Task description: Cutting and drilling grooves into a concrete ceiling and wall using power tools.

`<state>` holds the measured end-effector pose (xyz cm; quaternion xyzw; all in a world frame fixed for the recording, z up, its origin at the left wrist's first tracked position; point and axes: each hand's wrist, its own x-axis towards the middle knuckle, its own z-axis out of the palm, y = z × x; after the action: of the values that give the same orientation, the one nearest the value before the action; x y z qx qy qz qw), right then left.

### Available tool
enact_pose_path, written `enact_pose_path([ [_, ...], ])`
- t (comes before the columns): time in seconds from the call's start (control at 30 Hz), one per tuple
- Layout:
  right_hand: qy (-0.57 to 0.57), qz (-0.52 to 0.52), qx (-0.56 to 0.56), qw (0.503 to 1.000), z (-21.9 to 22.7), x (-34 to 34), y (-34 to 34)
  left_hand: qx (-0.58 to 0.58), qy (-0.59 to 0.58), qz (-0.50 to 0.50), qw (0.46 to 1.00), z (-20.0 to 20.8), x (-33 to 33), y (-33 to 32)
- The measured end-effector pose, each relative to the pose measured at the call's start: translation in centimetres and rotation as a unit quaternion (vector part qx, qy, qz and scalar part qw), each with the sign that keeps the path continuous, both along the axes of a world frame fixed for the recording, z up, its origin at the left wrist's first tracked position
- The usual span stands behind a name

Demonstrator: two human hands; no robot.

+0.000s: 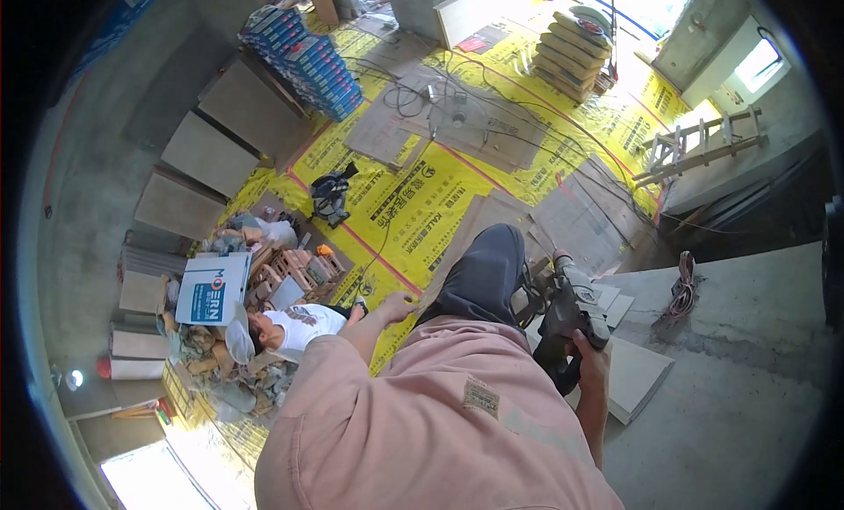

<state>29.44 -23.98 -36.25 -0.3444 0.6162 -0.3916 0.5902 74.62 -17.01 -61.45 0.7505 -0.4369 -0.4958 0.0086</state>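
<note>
- 2 hands show below the person's pink shirt: the right hand (591, 350) is wrapped tight around the handle of a grey power tool (570, 309), fingers closed fully on it.
- The power tool points up and away from the body, its front end near the person's dark trouser knee (486, 273), above the edge of the concrete ledge (747, 334).
- The left hand (397, 306) rests by the knee with fingers loosely curled; it holds nothing that I can make out.
- Just beside the tool lie pale tiles (635, 376) on the ledge, 1 large and a few smaller pieces near the tool's head; whether they have been cut I cannot tell.
- A coil of reddish cord (681, 290) lies on the ledge, well apart from the tiles.
- Down on the yellow floor sheet (413, 202) sit a black tool (330, 193), loose cables, boards and stacked blue boxes (308, 61).
- Another person in a white shirt (294, 327) crouches by a rubble heap and a white box (211, 288).
- As a judgement: work looks mid-way, tool in hand, the large tile whole, nothing fixed in place.
</note>
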Motion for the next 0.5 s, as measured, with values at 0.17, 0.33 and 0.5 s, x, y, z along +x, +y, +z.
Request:
enact_pose_path([
  [0.17, 0.02, 0.013, 0.011, 1.0, 0.1, 0.0, 0.1, -0.005, 0.001, -0.015, 1.0, 0.0, -0.1, 0.3],
  [0.33, 0.018, 0.003, 0.023, 1.0, 0.8, 0.0, 0.3, -0.002, 0.001, -0.01, 1.0, -0.1, -0.3, 0.1],
  [0.5, -0.002, 0.008, 0.03, 1.0, 0.5, -0.1, 0.3, 0.016, -0.006, 0.013, 1.0, -0.2, 0.0, 0.8],
])
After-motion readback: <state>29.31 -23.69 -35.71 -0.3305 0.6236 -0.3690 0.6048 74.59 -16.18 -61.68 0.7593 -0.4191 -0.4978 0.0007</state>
